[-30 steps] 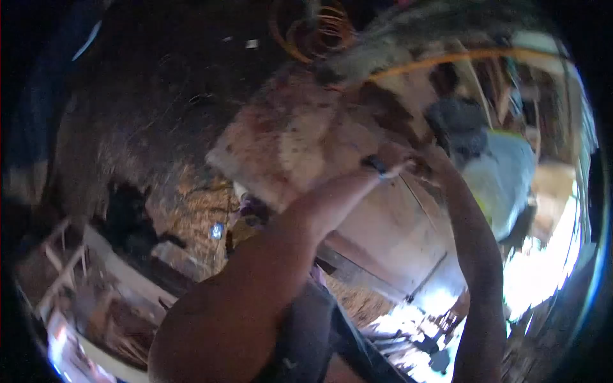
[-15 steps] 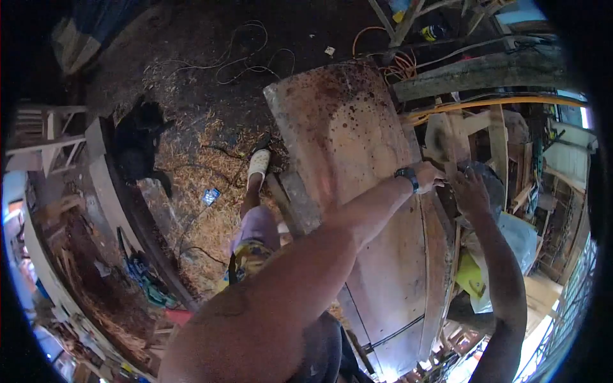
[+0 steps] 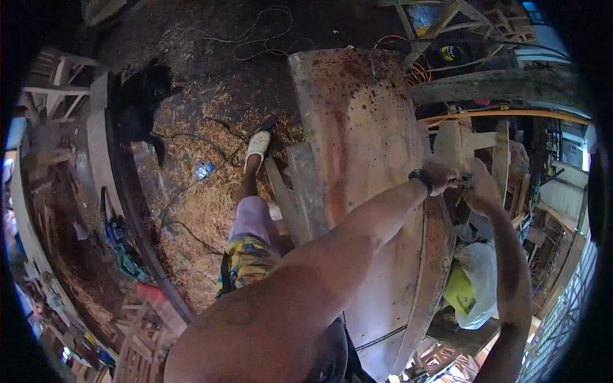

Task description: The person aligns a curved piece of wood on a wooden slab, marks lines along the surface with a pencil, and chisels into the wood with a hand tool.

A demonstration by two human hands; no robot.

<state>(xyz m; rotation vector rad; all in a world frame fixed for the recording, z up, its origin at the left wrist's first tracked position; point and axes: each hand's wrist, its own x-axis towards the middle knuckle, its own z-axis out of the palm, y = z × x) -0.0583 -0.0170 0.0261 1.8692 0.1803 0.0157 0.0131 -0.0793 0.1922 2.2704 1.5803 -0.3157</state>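
My left hand (image 3: pixel 440 179), with a dark watch (image 3: pixel 418 175) on its wrist, reaches past the right edge of the wooden workbench (image 3: pixel 383 143). Its fingers are closed. Facing it, my right hand (image 3: pixel 483 189) is bent inward, also with closed fingers. Something small and brownish shows between the fingertips of both hands, too small and blurred to name. Just beyond the hands are upright pale wooden pieces (image 3: pixel 450 142). Below them, partly behind my right forearm, hangs a clear plastic bag (image 3: pixel 480 271) with something yellow-green (image 3: pixel 458 290) in it.
A black dog (image 3: pixel 142 105) lies on the floor at left, by a long plank (image 3: pixel 105 147). Wood shavings (image 3: pixel 191 220) and a dark cable surround my foot in a pale clog (image 3: pixel 258 149). A wooden beam (image 3: pixel 498 87) and an orange hose (image 3: pixel 511 113) cross at upper right.
My right hand's fingers, spread over the wood before, have curled in towards my left hand. Both hands are now close together. The whole view has shifted slightly.
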